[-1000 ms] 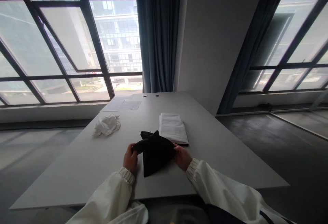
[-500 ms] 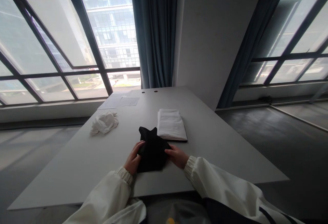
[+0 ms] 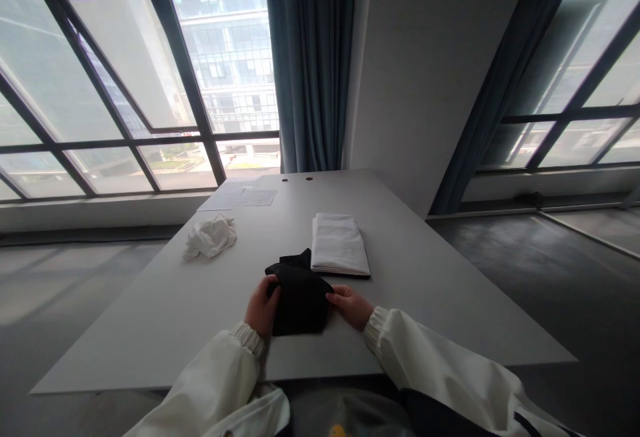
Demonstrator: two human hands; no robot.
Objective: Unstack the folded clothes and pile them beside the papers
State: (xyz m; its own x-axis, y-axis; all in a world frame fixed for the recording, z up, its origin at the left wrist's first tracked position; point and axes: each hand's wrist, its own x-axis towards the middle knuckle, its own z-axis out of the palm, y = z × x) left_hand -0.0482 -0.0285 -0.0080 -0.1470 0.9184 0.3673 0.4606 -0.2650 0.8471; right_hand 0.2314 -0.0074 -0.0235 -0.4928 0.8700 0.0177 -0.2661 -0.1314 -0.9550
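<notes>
A black cloth [image 3: 301, 300] is stretched between my two hands near the front of the white table. My left hand [image 3: 263, 309] pinches its upper left edge, and my right hand [image 3: 351, 305] pinches its right edge. Part of the cloth lies crumpled behind, toward the folded stack. That stack of white cloth [image 3: 339, 243] sits just beyond my hands, slightly right, with something dark showing along its bottom edge. Farther left lies a crumpled white cloth [image 3: 210, 237].
The white table [image 3: 430, 317] narrows away from me toward a blue curtain [image 3: 315, 63] and a wall. Sheets of paper [image 3: 257, 197] lie at its far left, near two small dark holes in the tabletop. Windows stand at left and right.
The upper edge of the black cloth has been drawn up and spread between my hands, and its pointed far part now lies lower behind. The view has shifted slightly left.
</notes>
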